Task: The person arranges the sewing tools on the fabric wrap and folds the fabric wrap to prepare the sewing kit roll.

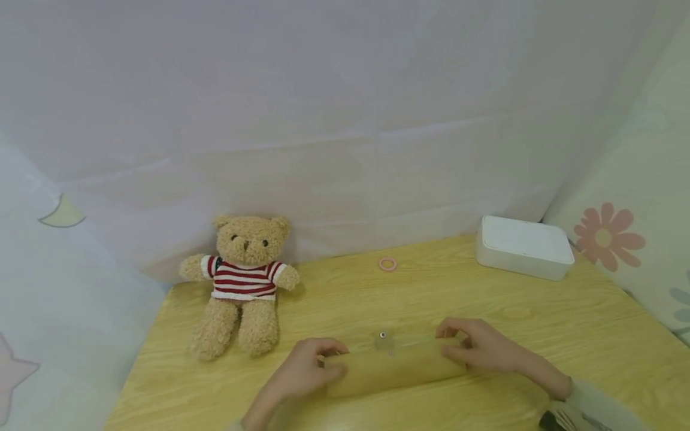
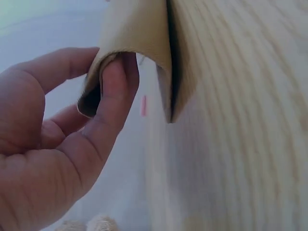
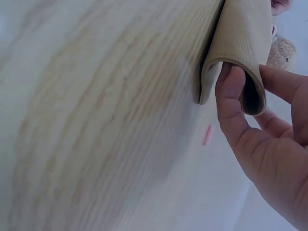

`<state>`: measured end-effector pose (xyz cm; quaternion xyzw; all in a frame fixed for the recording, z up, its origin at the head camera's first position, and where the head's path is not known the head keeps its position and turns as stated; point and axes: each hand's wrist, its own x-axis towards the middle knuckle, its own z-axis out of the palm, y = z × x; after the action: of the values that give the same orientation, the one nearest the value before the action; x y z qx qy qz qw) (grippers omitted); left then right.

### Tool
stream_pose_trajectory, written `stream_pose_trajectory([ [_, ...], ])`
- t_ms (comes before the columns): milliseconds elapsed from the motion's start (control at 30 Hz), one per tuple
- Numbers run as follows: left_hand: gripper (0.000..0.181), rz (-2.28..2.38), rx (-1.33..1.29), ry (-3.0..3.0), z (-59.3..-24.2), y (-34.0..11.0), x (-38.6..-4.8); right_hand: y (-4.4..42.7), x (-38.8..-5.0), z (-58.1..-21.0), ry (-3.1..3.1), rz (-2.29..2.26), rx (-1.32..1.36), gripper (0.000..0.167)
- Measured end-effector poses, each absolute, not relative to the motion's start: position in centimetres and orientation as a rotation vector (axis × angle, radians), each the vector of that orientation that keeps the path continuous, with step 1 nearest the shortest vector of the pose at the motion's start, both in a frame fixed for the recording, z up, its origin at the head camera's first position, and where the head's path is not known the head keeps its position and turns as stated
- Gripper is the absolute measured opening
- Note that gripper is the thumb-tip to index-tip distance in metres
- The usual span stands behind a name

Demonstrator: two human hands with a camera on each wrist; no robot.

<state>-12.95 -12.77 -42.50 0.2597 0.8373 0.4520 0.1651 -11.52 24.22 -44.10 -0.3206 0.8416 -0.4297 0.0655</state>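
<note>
A tan fabric piece (image 1: 396,372), curled over along its length, lies near the front of the table, with a small round metal snap (image 1: 383,335) on a tab at its far side. My left hand (image 1: 309,370) pinches its left end. At the right end, my right hand (image 1: 482,346) pinches it too. In the left wrist view the cloth (image 2: 137,29) bends over a finger, and its lower edge reaches the table. The right wrist view shows the same curl in the fabric (image 3: 245,36), with fingers inside the fold.
A teddy bear (image 1: 245,281) in a striped top sits at the back left of the wooden table (image 1: 517,395). A pink ring (image 1: 387,264) lies near the back edge. At the back right stands a white box (image 1: 525,245), close to the wall.
</note>
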Motion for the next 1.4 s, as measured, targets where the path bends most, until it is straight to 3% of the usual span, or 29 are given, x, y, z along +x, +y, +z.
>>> stream_pose_trajectory([
  [267, 0.025, 1.324, 0.519, 2.410, -43.3, -12.5, -13.4, 24.1, -12.4, -44.4, 2.584, -1.242, -0.945, 0.019],
  [667, 0.022, 1.109, 0.551, 2.673, -43.4, -11.7, -13.1, 23.1, -12.8, -44.0, 2.795, -1.116, -0.940, 0.016],
  [867, 0.025, 1.043, 0.704, 2.814, -42.7, -10.1, -12.3, 21.3, -12.1, -43.5, 2.910, -1.028, -0.827, 0.019],
  [1067, 0.022, 1.070, 0.985, 2.737, -42.3, -8.0, -11.4, 18.7, -11.3, -42.9, 2.839, -1.154, -0.925, 0.030],
  [1233, 0.021, 1.148, 0.974, 2.662, -42.2, -7.1, -11.2, 17.3, -11.5, -43.4, 2.684, -1.338, -0.917, 0.021],
  [1400, 0.018, 1.245, 0.895, 2.626, -42.9, -6.8, -11.9, 16.8, -12.3, -43.7, 2.579, -1.409, -0.778, 0.023],
])
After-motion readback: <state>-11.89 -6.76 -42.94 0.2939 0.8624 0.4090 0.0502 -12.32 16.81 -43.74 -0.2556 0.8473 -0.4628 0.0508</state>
